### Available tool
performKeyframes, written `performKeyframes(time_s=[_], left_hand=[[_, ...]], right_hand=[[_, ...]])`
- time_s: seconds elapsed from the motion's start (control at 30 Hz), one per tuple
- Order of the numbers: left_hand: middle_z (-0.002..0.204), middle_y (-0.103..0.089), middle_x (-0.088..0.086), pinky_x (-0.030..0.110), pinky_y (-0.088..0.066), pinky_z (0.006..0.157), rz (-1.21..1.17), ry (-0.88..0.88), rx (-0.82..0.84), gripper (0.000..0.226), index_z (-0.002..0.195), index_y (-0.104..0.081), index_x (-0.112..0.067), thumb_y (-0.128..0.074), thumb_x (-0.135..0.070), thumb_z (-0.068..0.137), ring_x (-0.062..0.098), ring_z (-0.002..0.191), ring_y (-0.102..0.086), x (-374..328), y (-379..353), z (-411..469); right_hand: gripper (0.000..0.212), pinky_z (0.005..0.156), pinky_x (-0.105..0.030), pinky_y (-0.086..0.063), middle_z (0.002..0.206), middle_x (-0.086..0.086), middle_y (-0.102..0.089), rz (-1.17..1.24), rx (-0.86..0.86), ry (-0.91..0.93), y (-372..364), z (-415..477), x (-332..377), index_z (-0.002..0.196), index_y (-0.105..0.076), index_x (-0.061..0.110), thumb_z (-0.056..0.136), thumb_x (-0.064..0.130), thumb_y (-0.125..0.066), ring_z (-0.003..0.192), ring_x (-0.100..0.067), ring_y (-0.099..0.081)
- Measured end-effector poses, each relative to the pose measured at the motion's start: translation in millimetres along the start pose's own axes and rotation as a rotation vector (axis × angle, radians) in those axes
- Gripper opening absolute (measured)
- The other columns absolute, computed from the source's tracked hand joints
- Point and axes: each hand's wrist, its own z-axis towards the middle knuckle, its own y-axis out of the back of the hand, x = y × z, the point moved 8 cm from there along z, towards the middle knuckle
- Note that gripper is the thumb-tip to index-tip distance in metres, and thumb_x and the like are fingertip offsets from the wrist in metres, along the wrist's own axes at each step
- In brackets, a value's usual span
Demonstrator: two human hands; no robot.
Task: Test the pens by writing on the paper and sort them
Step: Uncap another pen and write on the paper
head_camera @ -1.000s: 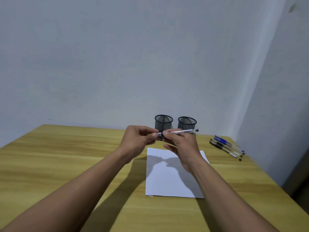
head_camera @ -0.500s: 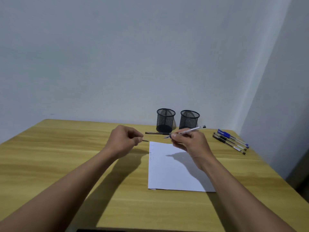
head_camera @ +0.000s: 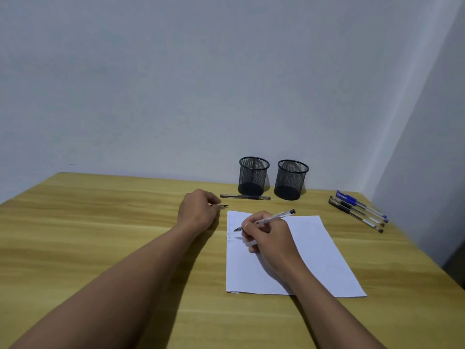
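Now: Handling the Pen

The pen (head_camera: 273, 217) is probably light, stiff and smooth; grip it low on the barrel. The right hand (head_camera: 270, 236) pinches it there, fingers curled, with the tip at the left edge of the paper (head_camera: 317, 250). The left hand (head_camera: 197, 214) pinches the cap (head_camera: 223, 205) just beside the sheet.

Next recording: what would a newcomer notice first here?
The right hand holds a clear pen, tip down beside faint scribbles at the left edge of the white paper. The left hand pinches what looks like a small dark cap just left of the sheet.
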Motion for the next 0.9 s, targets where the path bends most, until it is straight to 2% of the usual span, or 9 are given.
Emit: performKeyframes(time_s=[0.17,0.33,0.47,0.6,0.7,0.8,0.9], left_hand=[[0.1,-0.075,-0.008,0.035,-0.054,0.085,0.049,-0.016,0.026,0.01,0.091,-0.079,-0.031,-0.072,-0.03,0.084,0.019,0.097,-0.065,-4.8,-16.8,14.6],[0.106,-0.074,-0.004,0.036,-0.053,0.084,0.032,-0.017,0.049,0.017,0.099,-0.077,-0.034,-0.075,-0.032,0.082,0.021,0.099,-0.064,-5.1,-16.1,13.6],[0.111,-0.073,-0.002,0.039,-0.053,0.089,-0.011,-0.001,0.033,0.019,0.105,-0.076,-0.032,-0.069,-0.033,0.087,0.021,0.103,-0.063,-4.9,-0.4,-15.6],[0.116,-0.073,-0.01,0.036,-0.052,0.095,-0.064,-0.119,0.11,0.031,0.113,-0.073,-0.031,-0.062,-0.044,0.087,0.012,0.11,-0.065,-4.2,10.9,-68.2],[0.133,-0.063,-0.012,0.037,-0.042,0.106,0.075,-0.244,0.208,0.053,0.125,-0.067,-0.033,-0.06,-0.062,0.081,0.01,0.127,-0.053,-5.0,13.6,-97.8],[0.149,-0.049,-0.008,0.046,-0.03,0.114,0.231,-0.259,0.286,0.07,0.131,-0.059,-0.042,-0.045,-0.078,0.073,0.017,0.144,-0.035,1.4,10.9,-105.5],[0.155,-0.04,-0.011,0.052,-0.021,0.117,0.255,-0.223,0.309,0.066,0.133,-0.056,-0.046,-0.045,-0.078,0.076,0.017,0.149,-0.024,11.2,11.2,-104.0]], right_hand=[[0.011,0.056,-0.025,-0.046,0.066,-0.006,-0.066,-0.037,-0.001,0.006,-1.0,3.4,-7.8,0.088,-0.07,0.002,0.095,0.01,-0.066,0.063,-0.013,-0.059],[0.012,0.06,-0.027,-0.049,0.066,-0.003,-0.07,-0.1,-0.01,0.014,-0.7,5.2,-10.2,0.084,-0.073,0.012,0.094,0.015,-0.068,0.063,-0.011,-0.062],[0.012,0.06,-0.029,-0.049,0.067,-0.003,-0.07,-0.107,-0.02,0.007,0.4,3.4,-8.4,0.083,-0.073,0.014,0.094,0.015,-0.068,0.064,-0.012,-0.062],[0.012,0.064,-0.033,-0.049,0.068,-0.001,-0.071,-0.155,-0.019,0.005,-0.5,2.8,-9.7,0.08,-0.074,0.019,0.091,0.02,-0.069,0.068,-0.015,-0.065],[0.01,0.066,-0.037,-0.053,0.071,0.0,-0.073,-0.198,-0.036,0.023,-1.7,1.3,-8.7,0.079,-0.075,0.02,0.088,0.02,-0.07,0.074,-0.017,-0.069],[0.012,0.071,-0.037,-0.057,0.074,0.001,-0.073,-0.228,-0.041,0.024,-4.6,-0.4,-3.7,0.08,-0.075,0.018,0.091,0.018,-0.069,0.077,-0.014,-0.07],[0.011,0.068,-0.036,-0.054,0.072,0.0,-0.073,-0.207,-0.028,0.005,-10.4,-1.0,-3.3,0.08,-0.075,0.017,0.089,0.018,-0.07,0.074,-0.015,-0.069]])
